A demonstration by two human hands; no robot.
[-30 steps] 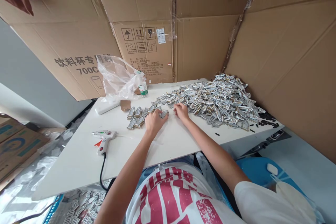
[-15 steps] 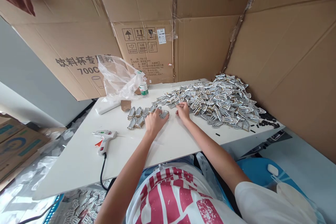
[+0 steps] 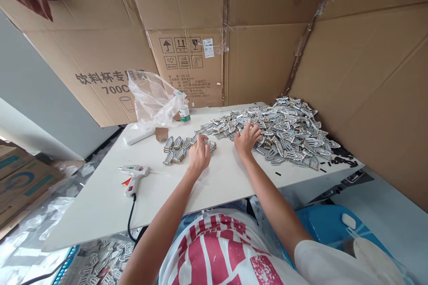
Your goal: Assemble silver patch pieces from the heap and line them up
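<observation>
My left hand (image 3: 199,155) is over the near right end of a group of small stacks (image 3: 177,144) of flat grey-and-white arch-shaped pieces. Its fingertips are drawn together, and what they pinch is hidden. On the right, my right hand (image 3: 246,142) reaches to the near left side of a large heap (image 3: 287,131) of loose pieces of the same kind. Its fingers are bent and apart, touching the heap's edge, with nothing seen held in them.
A white glue gun (image 3: 133,179) with a black cord lies on the white table (image 3: 96,205). Behind are a clear plastic bag (image 3: 150,98), a bottle (image 3: 184,114) and a cardboard scrap (image 3: 162,134). Black strips (image 3: 343,160) lie at right. Cardboard walls (image 3: 264,58) enclose the back.
My right hand has moved right and away from me, from the bare tabletop onto the heap, its fingers spreading. My left hand has stayed by the stacks, its fingers drawing together.
</observation>
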